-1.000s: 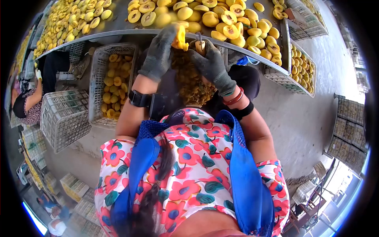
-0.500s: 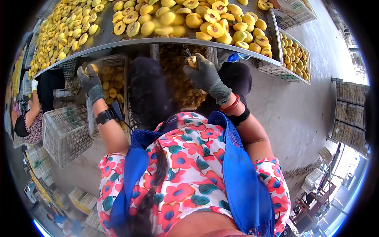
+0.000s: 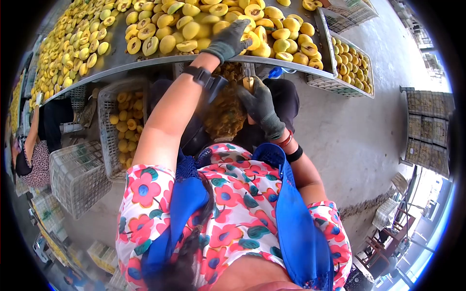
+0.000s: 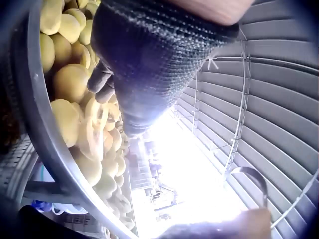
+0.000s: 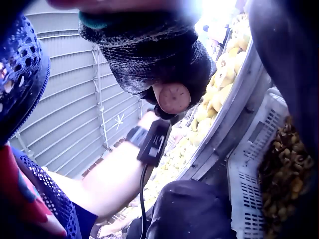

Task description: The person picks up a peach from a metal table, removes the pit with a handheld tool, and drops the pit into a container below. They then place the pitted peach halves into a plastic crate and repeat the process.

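My gloved left hand (image 3: 227, 42) reaches over the metal table's edge (image 3: 160, 62). Its fingers are extended at the cut yellow peaches (image 3: 262, 34); in the left wrist view, the fingertips overlap several peach halves (image 4: 94, 117). Below the edge, my gloved right hand (image 3: 259, 103) grips a pitting tool by its wooden handle (image 3: 248, 83). The handle's round end (image 5: 174, 98) pokes out of the fist in the right wrist view. From the left wrist, the tool's curved metal blade (image 4: 256, 175) shows above the wood.
Between the knees stands a crate (image 5: 246, 199) of brownish peach scraps (image 3: 225, 114). A grey crate (image 3: 104, 121) with peach halves is at the left, beside an upturned crate (image 3: 80, 169). Another peach-filled crate (image 3: 371, 77) stands right of the table. Another person (image 3: 36, 155) works at far left.
My left hand moved from the right hand, with a peach half, to the left crate, then up to the peaches on the table, without that half. My right hand keeps its tool.
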A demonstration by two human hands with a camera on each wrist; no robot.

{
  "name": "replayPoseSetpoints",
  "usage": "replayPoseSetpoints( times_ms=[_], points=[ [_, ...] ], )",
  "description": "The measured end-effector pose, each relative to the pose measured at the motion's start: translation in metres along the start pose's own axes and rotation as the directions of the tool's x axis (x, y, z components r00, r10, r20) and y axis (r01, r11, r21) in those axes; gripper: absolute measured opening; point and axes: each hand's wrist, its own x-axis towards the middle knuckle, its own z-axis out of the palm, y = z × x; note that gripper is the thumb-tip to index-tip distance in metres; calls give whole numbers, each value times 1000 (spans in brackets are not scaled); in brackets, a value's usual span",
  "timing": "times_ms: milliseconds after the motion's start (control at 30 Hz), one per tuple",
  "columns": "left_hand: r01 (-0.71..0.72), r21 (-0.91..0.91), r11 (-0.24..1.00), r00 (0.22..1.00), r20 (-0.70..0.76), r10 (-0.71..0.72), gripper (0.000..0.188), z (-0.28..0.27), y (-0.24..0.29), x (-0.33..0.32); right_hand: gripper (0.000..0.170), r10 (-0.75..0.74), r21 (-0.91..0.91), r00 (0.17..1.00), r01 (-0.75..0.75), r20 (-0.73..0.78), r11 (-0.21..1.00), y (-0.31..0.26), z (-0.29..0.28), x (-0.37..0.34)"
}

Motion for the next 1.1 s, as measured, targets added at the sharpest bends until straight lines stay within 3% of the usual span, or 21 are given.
replayPoseSetpoints(
  times_ms=[100,200,233,333,367,467,567,700,800,833,1100],
  points=[
    [122,212,970,903,382,-197,66,3,13,24,22,-5,16,1000,6,-20,1000,0,-10,-2],
    [120,166,979,877,445,-183,68,12,0,30,21,6,53,999,-4,-36,999,10,-13,-1],
    [207,114,972,870,432,-236,69,7,-2,25,21,2,66,999,1,-44,998,9,-7,-4],
    [202,-22,979,927,326,-184,67,15,-19,14,21,75,76,997,-73,-24,994,10,-6,1],
    [167,-82,982,971,185,-150,63,21,-24,7,22,81,68,997,-79,-19,995,9,-6,2],
    [105,-422,900,992,-15,-123,55,-5,-11,-25,23,60,38,998,-60,-15,998,2,-4,7],
    [299,-734,609,952,186,-243,45,-47,21,-58,23,-34,-10,999,34,-7,999,-11,0,11],
    [163,-792,589,972,28,-232,31,-66,37,-95,23,-105,-54,994,107,37,993,-13,12,12],
    [66,-730,681,967,-121,-224,31,-73,49,-112,23,-158,-81,987,161,40,984,-18,21,8],
    [58,-772,634,963,-123,-238,30,-73,49,-119,23,-182,-89,983,184,39,979,-20,23,7],
    [28,-498,867,917,-333,-221,32,-73,67,-133,20,-219,-144,975,224,48,964,-26,31,-4]
  ],
)
